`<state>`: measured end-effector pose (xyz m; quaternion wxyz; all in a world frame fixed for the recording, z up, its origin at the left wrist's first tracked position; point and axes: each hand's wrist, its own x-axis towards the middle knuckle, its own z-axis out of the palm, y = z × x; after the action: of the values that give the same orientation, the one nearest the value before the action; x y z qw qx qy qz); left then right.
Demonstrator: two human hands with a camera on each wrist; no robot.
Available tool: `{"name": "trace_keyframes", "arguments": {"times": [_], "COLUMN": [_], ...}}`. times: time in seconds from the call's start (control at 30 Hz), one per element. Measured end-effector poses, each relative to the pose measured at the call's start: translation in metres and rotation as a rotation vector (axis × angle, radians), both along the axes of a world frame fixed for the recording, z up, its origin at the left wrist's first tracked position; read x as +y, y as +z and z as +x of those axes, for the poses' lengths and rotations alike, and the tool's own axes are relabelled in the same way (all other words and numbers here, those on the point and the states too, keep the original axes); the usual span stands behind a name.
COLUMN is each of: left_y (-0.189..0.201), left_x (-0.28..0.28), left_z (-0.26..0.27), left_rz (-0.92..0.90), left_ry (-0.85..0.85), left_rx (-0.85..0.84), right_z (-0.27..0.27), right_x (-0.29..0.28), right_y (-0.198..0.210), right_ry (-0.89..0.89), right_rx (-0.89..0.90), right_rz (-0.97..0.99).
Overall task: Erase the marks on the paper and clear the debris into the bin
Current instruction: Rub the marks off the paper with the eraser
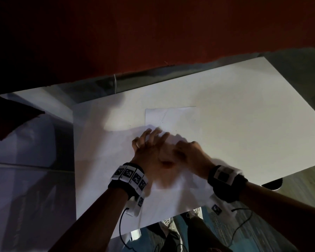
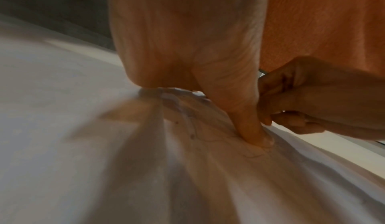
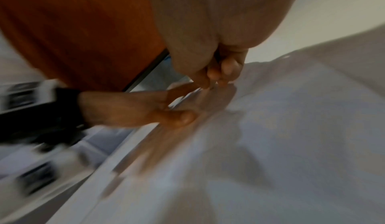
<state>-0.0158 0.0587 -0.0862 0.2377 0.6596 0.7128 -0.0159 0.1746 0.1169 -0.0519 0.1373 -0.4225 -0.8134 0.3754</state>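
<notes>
A white sheet of paper (image 1: 178,117) lies on the white table (image 1: 244,106), with a few tiny dark flecks (image 2: 192,136) and a faint pencil line on it. My left hand (image 1: 149,142) presses flat on the paper's near left part, fingers spread, thumb (image 2: 248,128) down on the sheet. My right hand (image 1: 191,150) is just to its right, blurred. Its curled fingers (image 3: 218,73) pinch a small eraser against the paper, and the fingertips nearly hide it. I see no bin in any view.
Left of the table lies pale bedding (image 1: 25,142) with a dark red thing (image 1: 7,120) on it. A red surface runs behind the table's far edge. A dark round object (image 1: 273,184) sits under the table's near right edge. Cables hang from both wristbands.
</notes>
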Motion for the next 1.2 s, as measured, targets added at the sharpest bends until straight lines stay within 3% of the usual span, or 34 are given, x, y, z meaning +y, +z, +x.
{"name": "trace_keyframes", "arguments": {"times": [0.07,0.2,0.33,0.47,0.57,0.67,0.8,0.93,1.1,1.2], "left_y": [0.002,0.009,0.008,0.01,0.009,0.013,0.009,0.014,0.016,0.015], "left_x": [0.0,0.001,0.0,-0.002,-0.001,-0.001,-0.003,0.0,0.001,0.006], "left_z": [0.0,0.002,0.001,0.001,0.001,0.001,0.002,0.002,0.003,0.007], "left_rz": [0.02,-0.003,0.004,0.02,0.025,0.014,0.015,0.004,0.032,0.14], "left_ry": [0.002,-0.001,-0.014,-0.008,-0.019,-0.018,0.002,-0.009,-0.003,-0.056], "left_rx": [-0.014,-0.049,-0.012,-0.038,0.014,-0.032,0.016,-0.011,-0.027,-0.073], "right_z": [0.0,0.002,0.001,0.001,-0.001,0.003,-0.007,-0.002,0.029,0.044], "right_x": [-0.004,0.011,0.001,0.015,-0.002,0.019,-0.002,0.033,0.052,0.043], "right_y": [0.0,-0.004,-0.006,-0.004,0.0,-0.001,0.002,0.011,0.021,0.018], "right_ry": [0.076,-0.046,0.101,-0.013,0.182,0.048,0.175,-0.019,-0.194,-0.123], "right_rx": [-0.026,-0.028,-0.035,-0.04,-0.057,-0.09,-0.162,-0.045,-0.058,-0.047], "right_rz": [-0.035,0.02,0.017,0.019,0.079,0.034,0.013,0.137,0.155,0.097]}}
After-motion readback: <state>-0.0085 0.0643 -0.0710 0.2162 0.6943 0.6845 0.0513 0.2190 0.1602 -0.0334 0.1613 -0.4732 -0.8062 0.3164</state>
